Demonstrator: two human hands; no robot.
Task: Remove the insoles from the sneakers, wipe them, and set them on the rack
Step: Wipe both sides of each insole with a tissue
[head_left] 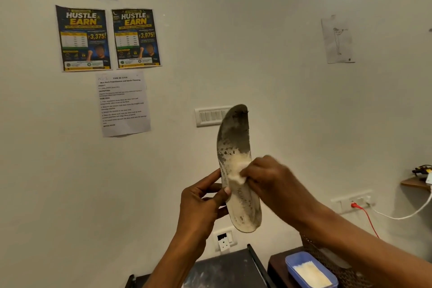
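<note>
My left hand (pixel 203 201) pinches the insole (pixel 236 166) upright by its edge, bracing it so my right hand (pixel 268 177), closed on a white wipe (pixel 236 168), can scrub.

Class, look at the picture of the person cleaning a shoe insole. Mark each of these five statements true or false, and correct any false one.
1. The left hand holds the insole upright by its edge. True.
2. The right hand presses a blue sponge on the insole. False: it presses a small white wipe against the middle.
3. The insole's upper part is darker than its lower part. True.
4. The blue tub at lower right holds water only. False: it holds white material resembling the wipe.
5. The insole rests on the dark rack. False: it is held up in the air, in front of the wall.
</note>
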